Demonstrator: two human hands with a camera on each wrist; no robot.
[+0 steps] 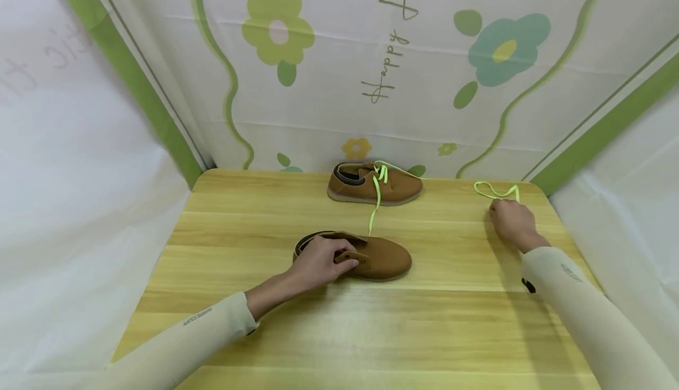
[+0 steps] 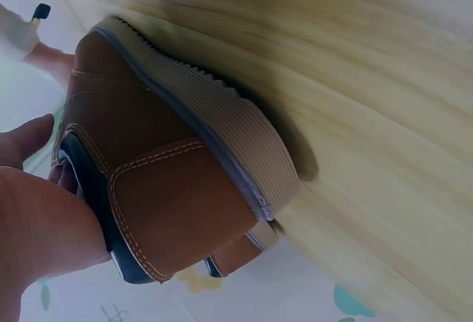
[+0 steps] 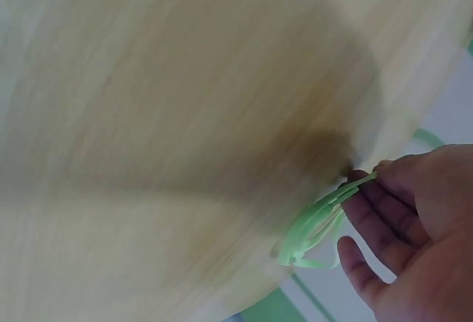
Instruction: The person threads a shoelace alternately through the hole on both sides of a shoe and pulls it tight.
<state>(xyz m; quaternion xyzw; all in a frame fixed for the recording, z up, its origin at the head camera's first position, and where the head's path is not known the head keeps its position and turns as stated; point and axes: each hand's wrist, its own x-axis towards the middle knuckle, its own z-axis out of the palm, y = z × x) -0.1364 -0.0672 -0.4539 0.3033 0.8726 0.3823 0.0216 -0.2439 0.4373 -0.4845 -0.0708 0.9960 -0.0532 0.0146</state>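
Observation:
A brown shoe (image 1: 389,257), with no lace through the eyelets on its near flap, lies on the wooden table with its toe to the right. My left hand (image 1: 320,263) reaches over its opening, thumb and fingers pinching the eyelet flap. In the left wrist view the shoe's heel and ridged sole (image 2: 244,134) face the camera, and the fingertips are hidden behind the upper. At the table's back right, my right hand (image 1: 513,222) pinches a neon green shoelace (image 3: 314,226) between thumb and fingertips. The lace's loops (image 1: 495,191) spread out beyond the hand.
A second brown shoe (image 1: 403,188), with a green lace (image 1: 375,201) threaded in it, stands at the table's back edge. One lace end trails toward the nearer shoe. A flower-patterned fabric wall (image 1: 329,107) rises behind the table (image 1: 254,213), and white sheets flank both sides.

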